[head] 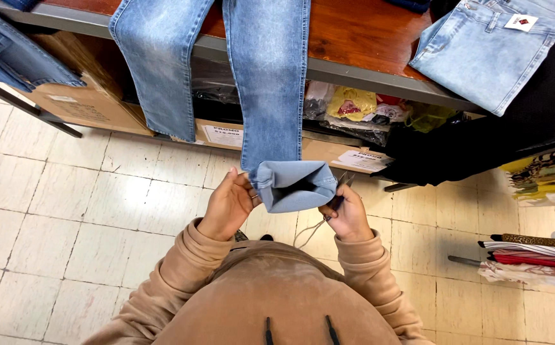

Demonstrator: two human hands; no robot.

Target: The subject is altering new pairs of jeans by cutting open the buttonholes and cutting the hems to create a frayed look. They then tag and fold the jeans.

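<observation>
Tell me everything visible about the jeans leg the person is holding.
The jeans leg is light blue faded denim, hanging from the table edge toward the tiled floor. Its hem is turned up and held open toward the camera, showing the paler inside. The left hand pinches one side, the right hand the other, also holding small scissors. The second leg hangs beside it.

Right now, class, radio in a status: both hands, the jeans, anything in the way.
Left hand pinching jeans hem, hem turned up. Right hand at hem's other side, holding small snips. Loose thread dangling below. Nothing blocking.
</observation>
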